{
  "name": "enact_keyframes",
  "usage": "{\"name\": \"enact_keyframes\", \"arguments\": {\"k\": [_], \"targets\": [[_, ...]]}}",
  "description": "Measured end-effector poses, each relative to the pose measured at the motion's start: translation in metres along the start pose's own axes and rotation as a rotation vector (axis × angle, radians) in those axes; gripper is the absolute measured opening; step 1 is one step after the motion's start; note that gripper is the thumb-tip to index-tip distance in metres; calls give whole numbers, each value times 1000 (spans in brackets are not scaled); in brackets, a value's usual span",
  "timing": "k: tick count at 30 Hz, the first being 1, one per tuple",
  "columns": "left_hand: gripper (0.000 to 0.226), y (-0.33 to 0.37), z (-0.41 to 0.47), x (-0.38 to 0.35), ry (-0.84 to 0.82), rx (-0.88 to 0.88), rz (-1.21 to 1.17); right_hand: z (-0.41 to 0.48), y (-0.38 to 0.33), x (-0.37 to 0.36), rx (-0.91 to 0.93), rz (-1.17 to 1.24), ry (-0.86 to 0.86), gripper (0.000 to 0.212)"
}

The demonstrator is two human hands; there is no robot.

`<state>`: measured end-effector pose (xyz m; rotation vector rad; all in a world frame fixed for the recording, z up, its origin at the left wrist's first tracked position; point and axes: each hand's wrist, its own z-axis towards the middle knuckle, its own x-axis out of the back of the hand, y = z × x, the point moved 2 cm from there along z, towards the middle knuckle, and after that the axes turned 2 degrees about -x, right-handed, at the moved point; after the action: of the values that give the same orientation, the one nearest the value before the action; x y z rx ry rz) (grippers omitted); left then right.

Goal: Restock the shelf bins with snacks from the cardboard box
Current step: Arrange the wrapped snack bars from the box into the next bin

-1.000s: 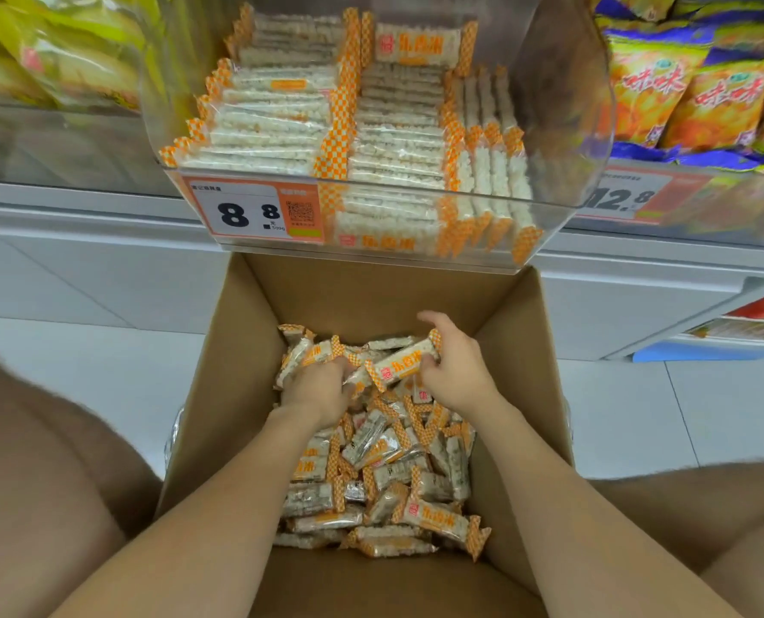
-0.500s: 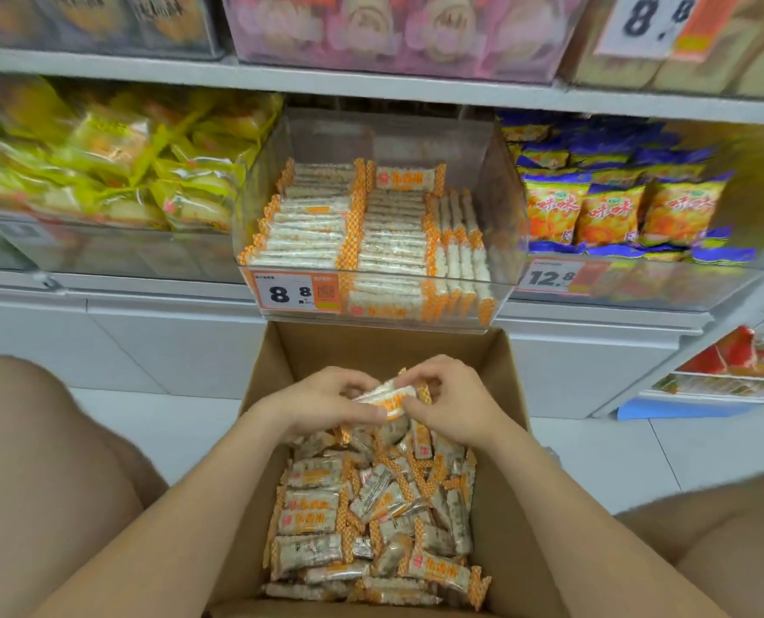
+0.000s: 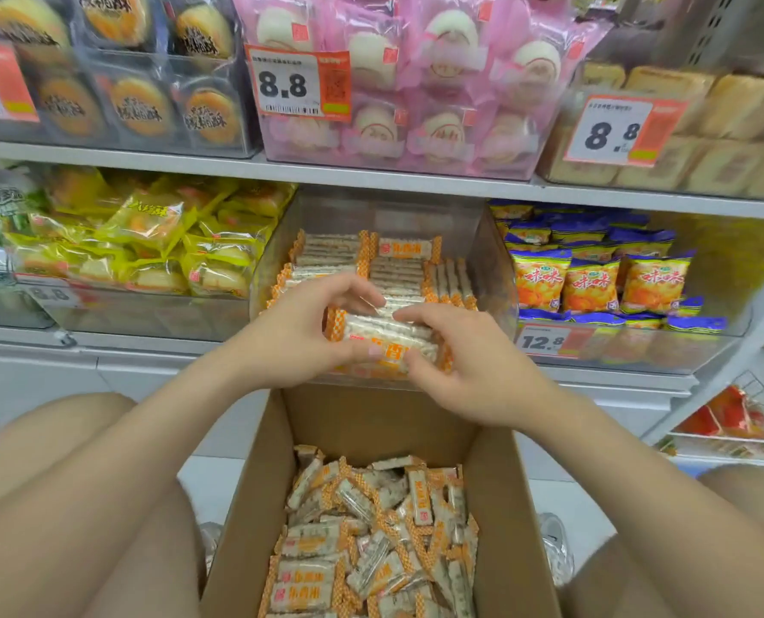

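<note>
Curled round a small stack of snack bars (image 3: 387,332): left hand (image 3: 297,334) at its left end, right hand (image 3: 474,376) at its right, fingers over the top, thumbs beneath. Held just in front of the clear bin (image 3: 489,260), perhaps touching the rows of bars inside; hard to tell. Directly below, an open cardboard box (image 3: 371,421) heaped with loose bars (image 3: 371,546), standing on the tiled floor (image 3: 219,479) between bare knees. Beside the bin on the shelf (image 3: 157,350): yellow packs (image 3: 148,243) left, orange bags (image 3: 594,283) right.

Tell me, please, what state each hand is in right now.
Left hand: holding the stack of snack bars.
Right hand: holding the same stack.
</note>
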<state>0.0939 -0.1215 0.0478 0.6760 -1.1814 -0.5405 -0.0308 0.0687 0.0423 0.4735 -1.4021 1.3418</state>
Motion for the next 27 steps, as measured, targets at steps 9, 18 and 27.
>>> {"name": "enact_keyframes", "arguments": {"k": [9, 18, 27], "targets": [[58, -42, 52, -20, 214, 122, 529, 108, 53, 3, -162, -348, 105, 43], [84, -67, 73, -31, -263, 485, 708, 192, 120, -39, -414, -462, -55, 67], [85, -62, 72, -29, -234, 438, 793, 207, 108, -47, -479, -186, 70, 58]]}}
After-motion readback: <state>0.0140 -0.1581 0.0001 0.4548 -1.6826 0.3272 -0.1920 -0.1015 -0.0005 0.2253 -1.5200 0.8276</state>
